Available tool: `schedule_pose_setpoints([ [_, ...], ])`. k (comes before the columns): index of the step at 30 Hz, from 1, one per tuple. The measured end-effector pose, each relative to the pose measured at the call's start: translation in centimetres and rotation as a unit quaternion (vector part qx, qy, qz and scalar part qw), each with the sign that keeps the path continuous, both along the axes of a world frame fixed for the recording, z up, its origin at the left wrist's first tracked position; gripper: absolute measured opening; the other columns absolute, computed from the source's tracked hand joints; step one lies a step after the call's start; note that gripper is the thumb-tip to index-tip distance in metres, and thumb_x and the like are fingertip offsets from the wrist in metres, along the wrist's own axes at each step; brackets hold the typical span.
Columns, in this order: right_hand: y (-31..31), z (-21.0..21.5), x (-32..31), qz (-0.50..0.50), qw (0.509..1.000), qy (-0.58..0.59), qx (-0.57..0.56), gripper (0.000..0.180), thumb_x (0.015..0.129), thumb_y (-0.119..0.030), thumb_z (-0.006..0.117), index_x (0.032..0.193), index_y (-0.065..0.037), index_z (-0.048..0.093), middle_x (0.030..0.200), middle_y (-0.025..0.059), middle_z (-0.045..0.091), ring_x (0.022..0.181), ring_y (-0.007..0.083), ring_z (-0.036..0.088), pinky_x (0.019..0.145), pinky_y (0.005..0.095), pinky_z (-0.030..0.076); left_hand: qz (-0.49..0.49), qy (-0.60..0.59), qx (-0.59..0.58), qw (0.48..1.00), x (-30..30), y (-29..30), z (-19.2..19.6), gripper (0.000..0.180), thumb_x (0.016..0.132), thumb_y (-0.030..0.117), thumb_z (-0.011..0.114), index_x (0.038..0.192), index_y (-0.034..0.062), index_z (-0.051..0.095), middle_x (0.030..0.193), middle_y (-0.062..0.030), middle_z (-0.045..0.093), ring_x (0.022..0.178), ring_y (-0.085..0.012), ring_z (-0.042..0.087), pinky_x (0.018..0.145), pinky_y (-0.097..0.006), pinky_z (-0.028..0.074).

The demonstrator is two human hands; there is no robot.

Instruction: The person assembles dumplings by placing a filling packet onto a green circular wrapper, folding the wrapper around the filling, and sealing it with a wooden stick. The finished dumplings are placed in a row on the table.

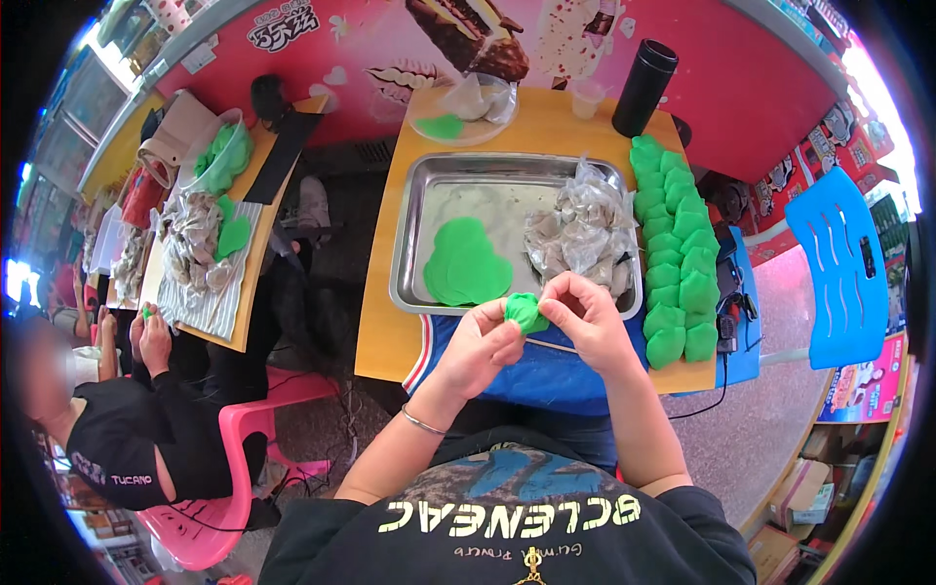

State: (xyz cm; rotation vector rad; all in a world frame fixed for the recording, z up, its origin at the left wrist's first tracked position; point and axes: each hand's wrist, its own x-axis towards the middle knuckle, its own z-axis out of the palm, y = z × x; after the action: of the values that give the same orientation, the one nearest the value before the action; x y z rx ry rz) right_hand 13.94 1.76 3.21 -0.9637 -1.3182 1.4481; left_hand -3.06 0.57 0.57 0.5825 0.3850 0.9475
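Over the near edge of the metal tray (398,263), my left hand (473,351) and my right hand (585,317) are closed on a small bunched green piece (527,313). The left fingers cup it from below and the side. My right thumb and forefinger pinch its right edge. A pile of thin, flat, rounded green sheets (466,263) lies in the tray, just beyond my left hand. To its right are crumpled clear plastic bags (583,229) with something greyish in them. Several puffed green pieces (673,253) sit in rows along the table's right side.
A black bottle (645,88) and a clear cup (586,97) stand at the table's back, beside a plastic-covered plate (463,125). To the right is a blue chair (840,268). At left, another person (127,429) sits on a pink chair (234,468) by a second table.
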Motion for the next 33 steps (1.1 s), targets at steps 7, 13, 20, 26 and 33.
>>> schedule_pose_setpoints([
  [7,0.1,0.8,-0.5,-0.001,0.999,0.044,-0.003,0.008,0.086,-0.010,0.058,0.085,-0.004,0.053,0.076,-0.0052,0.051,0.068,0.0006,0.045,0.060,0.0162,0.037,0.076,0.131,0.069,0.986,-0.1,-0.1,1.7,0.026,0.078,0.016,0.067,0.100,0.0041,0.059,0.068,0.0054,0.050,0.052,-0.0015,0.036,0.046,-0.018,0.027],
  [13,-0.3,0.8,-1.0,0.009,1.000,0.007,0.015,0.008,0.085,-0.009,0.058,0.085,-0.003,0.053,0.075,-0.0046,0.051,0.067,0.0011,0.046,0.058,0.0167,0.038,0.076,0.079,0.065,0.992,-0.7,-0.4,-0.1,0.013,0.084,0.012,0.059,0.096,0.0070,0.060,0.077,0.0055,0.055,0.056,-0.0005,0.038,0.047,-0.017,0.029],
  [20,0.0,0.9,-1.2,0.007,1.000,0.009,0.017,0.007,0.085,-0.008,0.058,0.083,-0.002,0.053,0.074,-0.0041,0.052,0.067,0.0010,0.046,0.058,0.0168,0.039,-0.007,-0.153,-0.111,0.982,0.3,-0.9,0.0,0.018,0.091,0.024,0.049,0.098,0.0096,0.056,0.073,0.0037,0.054,0.049,-0.0034,0.034,0.045,-0.018,0.027],
  [26,0.1,-0.6,-1.0,0.001,0.999,-0.035,0.023,0.008,0.085,-0.009,0.057,0.083,-0.003,0.053,0.071,-0.0055,0.049,0.062,0.0006,0.041,0.053,0.0172,0.035,0.015,-0.113,-0.169,0.979,0.4,-0.9,0.3,0.022,0.092,0.027,0.047,0.097,0.0074,0.055,0.078,0.0013,0.054,0.051,-0.0043,0.037,0.047,-0.019,0.029],
  [33,0.1,-0.7,-0.5,0.026,0.999,-0.044,-0.010,0.009,0.085,-0.010,0.058,0.081,-0.004,0.053,0.070,-0.0059,0.047,0.060,0.0003,0.041,0.052,0.0164,0.034,-0.044,-0.069,-0.043,0.996,-0.7,-0.7,-0.4,0.035,0.085,0.032,0.058,0.107,0.0062,0.053,0.082,0.0020,0.052,0.054,-0.0051,0.037,0.049,-0.020,0.030],
])
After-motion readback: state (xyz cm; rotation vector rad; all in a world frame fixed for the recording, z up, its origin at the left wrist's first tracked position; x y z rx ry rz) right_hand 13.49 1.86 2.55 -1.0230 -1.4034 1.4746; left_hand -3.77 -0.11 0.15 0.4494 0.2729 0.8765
